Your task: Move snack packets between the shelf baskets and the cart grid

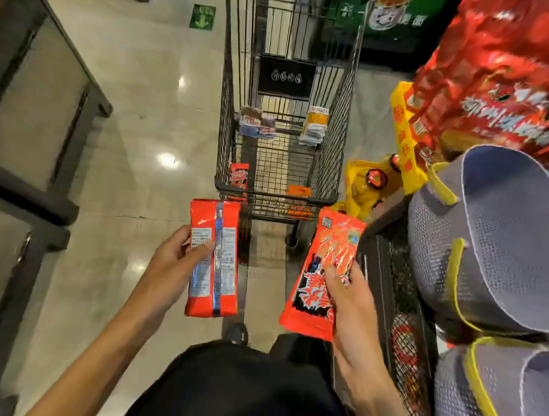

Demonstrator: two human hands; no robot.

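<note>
My left hand grips an orange-red snack packet by its left edge, back side up with the label showing. A second orange-red packet, printed side up, is held in my right hand with the thumb across its front. Both packets hover just short of the near end of the wire shopping cart. Inside the cart lie a small red packet at the near left corner, a brown-and-white stack and a yellow-and-white stack. Two grey mesh baskets with yellow trim stand at my right.
Large red snack bags and yellow packs fill the shelf on the right above the baskets. A black wire rack runs below them. A dark shelving unit lines the left side. Shiny tiled floor lies between.
</note>
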